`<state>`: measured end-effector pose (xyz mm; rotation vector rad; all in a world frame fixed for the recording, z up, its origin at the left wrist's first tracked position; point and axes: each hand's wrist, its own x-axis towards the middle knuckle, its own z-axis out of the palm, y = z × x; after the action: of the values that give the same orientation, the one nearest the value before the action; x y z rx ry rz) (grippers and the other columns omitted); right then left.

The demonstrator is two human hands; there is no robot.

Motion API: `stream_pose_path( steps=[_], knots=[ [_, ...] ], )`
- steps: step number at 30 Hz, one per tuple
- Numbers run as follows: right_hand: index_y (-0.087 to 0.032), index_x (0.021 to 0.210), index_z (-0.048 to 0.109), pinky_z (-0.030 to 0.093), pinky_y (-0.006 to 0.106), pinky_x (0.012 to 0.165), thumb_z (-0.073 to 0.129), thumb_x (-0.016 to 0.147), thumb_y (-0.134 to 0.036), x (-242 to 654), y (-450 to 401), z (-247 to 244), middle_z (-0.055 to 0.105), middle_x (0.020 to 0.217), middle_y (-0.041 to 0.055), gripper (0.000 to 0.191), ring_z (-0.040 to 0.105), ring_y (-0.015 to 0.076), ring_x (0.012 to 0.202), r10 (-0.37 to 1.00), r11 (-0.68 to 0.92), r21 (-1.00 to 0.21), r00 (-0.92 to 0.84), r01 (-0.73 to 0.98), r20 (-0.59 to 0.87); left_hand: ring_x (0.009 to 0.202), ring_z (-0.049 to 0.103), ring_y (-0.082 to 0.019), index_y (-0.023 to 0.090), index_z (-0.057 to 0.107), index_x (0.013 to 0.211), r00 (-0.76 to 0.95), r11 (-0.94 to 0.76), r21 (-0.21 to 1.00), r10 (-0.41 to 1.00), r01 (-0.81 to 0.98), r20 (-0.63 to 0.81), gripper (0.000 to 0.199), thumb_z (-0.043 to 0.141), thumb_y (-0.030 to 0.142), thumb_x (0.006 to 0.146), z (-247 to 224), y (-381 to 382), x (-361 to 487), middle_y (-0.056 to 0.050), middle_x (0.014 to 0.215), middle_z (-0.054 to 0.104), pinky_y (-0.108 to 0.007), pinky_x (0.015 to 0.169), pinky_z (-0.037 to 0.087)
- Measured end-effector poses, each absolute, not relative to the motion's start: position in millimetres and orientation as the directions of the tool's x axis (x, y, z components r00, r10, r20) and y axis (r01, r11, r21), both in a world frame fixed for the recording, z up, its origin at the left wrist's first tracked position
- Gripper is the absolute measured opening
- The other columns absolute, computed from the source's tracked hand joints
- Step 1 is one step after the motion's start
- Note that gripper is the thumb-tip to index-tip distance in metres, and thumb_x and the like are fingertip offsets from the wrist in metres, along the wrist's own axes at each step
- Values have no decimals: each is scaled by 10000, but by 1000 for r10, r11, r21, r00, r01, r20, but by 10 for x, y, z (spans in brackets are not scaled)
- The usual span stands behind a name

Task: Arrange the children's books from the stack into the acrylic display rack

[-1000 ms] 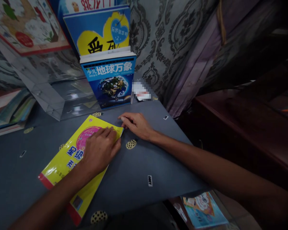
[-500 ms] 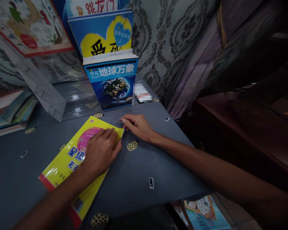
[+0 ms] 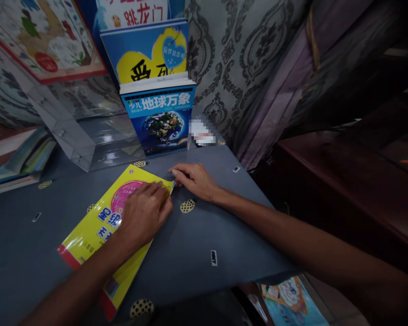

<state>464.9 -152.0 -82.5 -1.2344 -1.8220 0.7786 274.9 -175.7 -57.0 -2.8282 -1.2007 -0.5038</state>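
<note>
Grey damask backdrop [image 3: 255, 50] on the far side, mauve curtain [image 3: 268, 127] to its right, dark red furniture [image 3: 353, 176] at right. Blue-grey counter [image 3: 177, 267] with pineapple and label prints.

Yellow book [image 3: 98, 224] lies on the counter, near side, left of centre, set at a slant, red band at its near left end. Left hand [image 3: 141, 213] is palm down on its cover toward the far right corner, fingers together and bent; left grip: can't tell if it clamps the book or just rests on it. Right hand [image 3: 197, 181] sits on the counter just beyond that corner, thumb in close to the index finger; right grip: can't tell if it pinches the corner.

Far side: clear stand [image 3: 70, 140] with Earth-cover book [image 3: 163, 124] in front, blue-and-yellow book [image 3: 149, 43] behind it. Red-edged book [image 3: 51, 45] up at far left. Book stack [image 3: 13, 160] at left. Light-blue book [image 3: 290, 303] below the counter's near right edge.
</note>
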Motion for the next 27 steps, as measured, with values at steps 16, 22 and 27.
stream_pose_path(
  steps=[16,22,27],
  knots=[
    [-157,993,722,453,245,649,465,984,-255,4651,-1514,-829,684,718,13,276,634,140,670,935,351,-801,-219,485,278,924,714,-272,185,725,884,642,-702,66,682,709,351,261,470,209,934,-574,-1753,2736,-94,1058,770,-441,822,590],
    [-145,993,718,401,233,608,522,970,-301,4652,-1503,-833,648,675,-11,251,586,121,619,937,347,-808,-218,476,273,969,707,-293,169,721,893,657,-711,57,675,701,335,240,488,216,927,-580,-1765,2736,-117,1088,759,-464,860,581],
    [-146,1056,696,356,221,574,671,864,-240,4641,-1483,-838,569,603,-67,216,514,101,575,946,300,-820,-263,487,190,994,701,-305,150,715,946,663,-710,50,679,703,316,220,512,234,936,-591,-1775,2726,-133,1093,753,-468,855,580]
  ],
)
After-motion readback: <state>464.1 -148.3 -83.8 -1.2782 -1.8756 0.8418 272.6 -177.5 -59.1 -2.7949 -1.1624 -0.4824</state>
